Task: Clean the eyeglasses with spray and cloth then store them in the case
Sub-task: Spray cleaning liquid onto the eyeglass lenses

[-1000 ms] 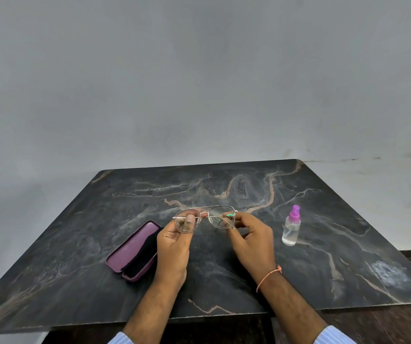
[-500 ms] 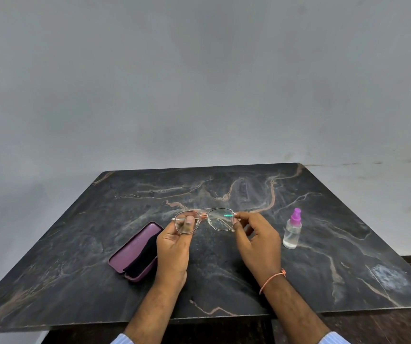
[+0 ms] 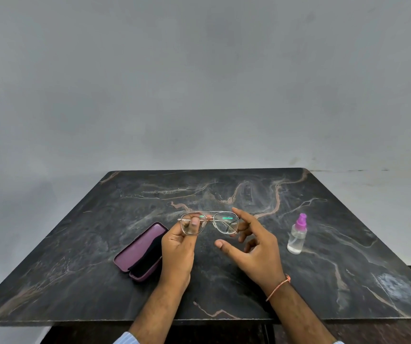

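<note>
Thin metal-framed eyeglasses (image 3: 220, 223) are held above the middle of the dark marble table (image 3: 224, 194). My left hand (image 3: 178, 252) pinches the left lens rim between thumb and fingers. My right hand (image 3: 254, 247) is beside the right lens with its fingers spread, off the frame. An open purple case (image 3: 140, 249) with a dark cloth inside lies on the table just left of my left hand. A small clear spray bottle (image 3: 297, 235) with a purple cap stands upright to the right of my right hand.
A plain grey wall rises behind the table. The table's front edge (image 3: 199, 320) is close to my forearms. A pale smudge (image 3: 393, 286) marks the table's right front corner.
My right hand has let go of the right end of the glasses and opened. My left hand still holds them in about the same place.
</note>
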`<state>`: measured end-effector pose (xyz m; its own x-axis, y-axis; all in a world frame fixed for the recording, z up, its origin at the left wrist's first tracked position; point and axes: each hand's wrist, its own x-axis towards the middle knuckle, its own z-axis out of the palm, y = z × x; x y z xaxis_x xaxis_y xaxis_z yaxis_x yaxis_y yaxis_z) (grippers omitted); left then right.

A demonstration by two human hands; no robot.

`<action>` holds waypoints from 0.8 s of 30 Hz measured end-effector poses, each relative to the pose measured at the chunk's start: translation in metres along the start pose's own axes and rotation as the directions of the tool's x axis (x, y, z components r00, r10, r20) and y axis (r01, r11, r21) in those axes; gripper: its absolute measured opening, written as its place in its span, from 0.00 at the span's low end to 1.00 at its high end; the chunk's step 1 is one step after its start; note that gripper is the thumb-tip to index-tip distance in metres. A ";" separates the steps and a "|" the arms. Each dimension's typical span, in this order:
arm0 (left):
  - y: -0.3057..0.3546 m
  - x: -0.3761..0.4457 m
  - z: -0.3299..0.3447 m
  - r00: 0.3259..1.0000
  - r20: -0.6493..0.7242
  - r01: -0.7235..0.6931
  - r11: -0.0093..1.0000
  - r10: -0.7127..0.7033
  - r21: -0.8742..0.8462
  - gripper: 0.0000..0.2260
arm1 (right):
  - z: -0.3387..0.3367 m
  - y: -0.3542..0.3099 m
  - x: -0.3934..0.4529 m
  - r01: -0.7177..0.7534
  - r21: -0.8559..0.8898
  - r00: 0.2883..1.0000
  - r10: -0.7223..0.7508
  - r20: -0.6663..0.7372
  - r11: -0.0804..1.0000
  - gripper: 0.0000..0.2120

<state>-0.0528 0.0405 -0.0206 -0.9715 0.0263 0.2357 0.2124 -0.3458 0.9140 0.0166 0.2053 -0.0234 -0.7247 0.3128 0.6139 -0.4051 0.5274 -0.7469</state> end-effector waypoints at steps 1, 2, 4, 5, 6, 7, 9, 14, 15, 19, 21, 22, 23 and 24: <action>0.000 0.000 0.000 1.000 0.001 0.002 1.000 -0.002 0.000 0.08 | 0.000 -0.001 0.000 0.010 0.004 1.000 -0.010 -0.013 1.000 0.36; -0.001 0.000 0.000 1.000 0.001 0.003 1.000 -0.003 0.001 0.07 | -0.001 -0.001 0.001 0.021 0.007 0.999 -0.021 -0.028 1.000 0.35; -0.002 0.000 -0.001 1.000 0.007 -0.002 1.000 0.002 0.004 0.07 | -0.001 -0.001 0.002 0.042 -0.001 0.998 -0.042 -0.049 0.999 0.32; -0.002 -0.001 0.000 1.000 0.014 -0.006 1.000 0.005 0.006 0.07 | -0.001 -0.001 0.002 0.048 -0.007 0.997 -0.049 -0.055 0.999 0.31; -0.002 -0.001 0.000 1.000 0.020 -0.010 1.000 0.010 0.006 0.07 | -0.002 -0.001 0.003 0.052 -0.012 0.997 -0.052 -0.061 0.999 0.30; -0.002 -0.001 0.000 1.000 0.027 -0.014 1.000 0.013 0.006 0.07 | -0.002 -0.001 0.003 0.056 -0.018 0.996 -0.057 -0.066 0.998 0.30; -0.001 -0.002 0.000 0.999 0.033 -0.029 1.000 0.028 0.008 0.07 | -0.002 -0.001 0.003 0.074 -0.029 0.995 -0.076 -0.071 0.997 0.30; 0.001 -0.004 0.000 0.991 0.062 -0.127 0.988 0.122 0.092 0.07 | -0.004 -0.002 0.003 0.103 -0.019 0.991 -0.104 -0.089 0.994 0.28; 0.001 -0.004 0.000 0.988 0.071 -0.148 0.982 0.141 0.118 0.07 | -0.005 -0.002 0.003 0.105 -0.019 0.990 -0.106 -0.090 0.994 0.28; 0.000 -0.003 -0.001 0.978 0.089 -0.205 0.954 0.189 0.220 0.07 | -0.007 -0.002 0.004 0.105 -0.028 0.989 -0.107 -0.101 0.994 0.27; 0.001 -0.002 -0.002 0.969 0.105 -0.243 0.927 0.222 0.285 0.08 | -0.008 -0.001 0.004 0.103 -0.022 0.989 -0.105 -0.107 0.994 0.27; 0.003 -0.001 -0.003 0.960 0.121 -0.277 0.905 0.251 0.321 0.08 | -0.008 -0.001 0.004 0.103 -0.012 0.988 -0.104 -0.112 0.995 0.27; 0.005 0.000 -0.003 0.948 0.140 -0.316 0.880 0.285 0.353 0.09 | -0.008 -0.001 0.004 0.103 -0.001 0.988 -0.102 -0.118 0.995 0.27; 0.007 0.001 -0.004 0.935 0.162 -0.355 0.853 0.316 0.384 0.09 | -0.008 -0.001 0.004 0.101 0.009 0.987 -0.099 -0.126 0.995 0.27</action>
<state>-0.0530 0.0340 -0.0154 -0.8238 0.0669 0.5629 0.5663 0.0558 0.8223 0.0182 0.2126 -0.0184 -0.6048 0.3560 0.7124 -0.4815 0.5491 -0.6832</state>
